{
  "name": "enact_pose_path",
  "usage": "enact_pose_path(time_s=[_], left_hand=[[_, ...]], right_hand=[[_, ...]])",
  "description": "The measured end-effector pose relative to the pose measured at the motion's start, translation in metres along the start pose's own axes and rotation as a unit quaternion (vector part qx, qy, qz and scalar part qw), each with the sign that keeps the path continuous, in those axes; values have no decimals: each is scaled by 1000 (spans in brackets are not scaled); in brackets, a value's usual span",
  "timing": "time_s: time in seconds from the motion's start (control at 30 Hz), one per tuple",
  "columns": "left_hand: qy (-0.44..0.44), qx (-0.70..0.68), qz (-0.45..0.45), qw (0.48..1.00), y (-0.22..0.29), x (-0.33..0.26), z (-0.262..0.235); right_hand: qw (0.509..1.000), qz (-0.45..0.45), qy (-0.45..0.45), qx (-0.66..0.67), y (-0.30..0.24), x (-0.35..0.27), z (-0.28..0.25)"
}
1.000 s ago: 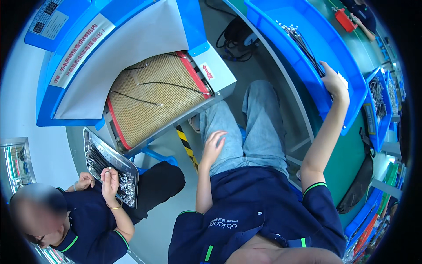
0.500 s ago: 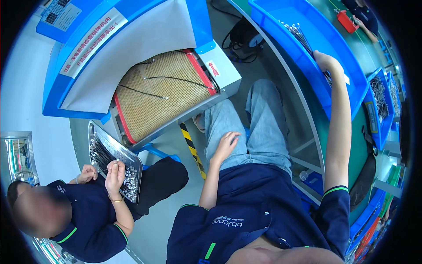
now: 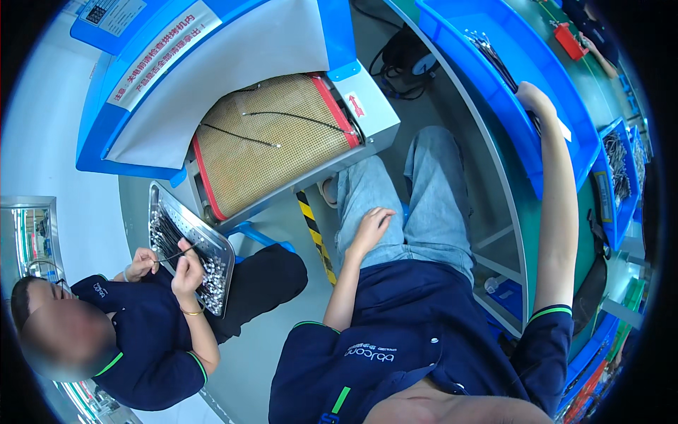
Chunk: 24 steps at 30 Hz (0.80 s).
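Note:
My left hand [image 3: 374,226] lies on my thigh over light blue jeans, its fingers loosely stretched and nothing in them. To the right, my right hand [image 3: 537,100] reaches into a long blue bin [image 3: 487,106] and is closed round a bundle of thin black cables [image 3: 498,65] with silvery ends. Its fingertips are mostly hidden behind the hand. Ahead of me, a few black cables [image 3: 296,117] lie apart on a tan mesh conveyor belt [image 3: 282,166] with red edges, which comes out of a blue machine [image 3: 166,88].
A co-worker at left holds a black cable [image 3: 175,254] in both hands above a metal tray [image 3: 220,244] of similar cables. Smaller blue bins [image 3: 616,166] of parts stand at far right on the green bench [image 3: 540,230]. Yellow-black tape [image 3: 311,226] marks the floor.
The whole view has shifted slightly, moving most things rightward. The co-worker's cable has tilted and shows more plainly. My right hand stays on the cables, my left on my thigh.

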<state>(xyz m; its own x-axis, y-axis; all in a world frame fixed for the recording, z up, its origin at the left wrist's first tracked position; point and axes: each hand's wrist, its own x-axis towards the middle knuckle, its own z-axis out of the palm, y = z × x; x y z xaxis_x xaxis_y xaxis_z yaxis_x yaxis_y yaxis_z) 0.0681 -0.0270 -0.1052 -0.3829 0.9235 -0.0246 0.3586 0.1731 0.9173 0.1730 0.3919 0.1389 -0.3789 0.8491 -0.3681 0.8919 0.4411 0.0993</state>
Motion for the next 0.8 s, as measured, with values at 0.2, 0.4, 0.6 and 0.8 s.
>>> enact_pose_path(time_s=[0.2, 0.4, 0.6, 0.8], left_hand=[[12, 7, 2, 1000, -6, -3, -1], [-3, 29, -3, 1000, -6, -3, -2], [11, 17, 12, 1000, 3, 3, 1], [9, 23, -8, 1000, -3, 1, 1]], right_hand=[[997, -13, 64, 42, -8, 0, 9], [997, -8, 61, 56, -11, -4, 5], [993, 35, 72, 87, 6, 6, 9], [995, 22, 54, 80, -7, -4, 4]])
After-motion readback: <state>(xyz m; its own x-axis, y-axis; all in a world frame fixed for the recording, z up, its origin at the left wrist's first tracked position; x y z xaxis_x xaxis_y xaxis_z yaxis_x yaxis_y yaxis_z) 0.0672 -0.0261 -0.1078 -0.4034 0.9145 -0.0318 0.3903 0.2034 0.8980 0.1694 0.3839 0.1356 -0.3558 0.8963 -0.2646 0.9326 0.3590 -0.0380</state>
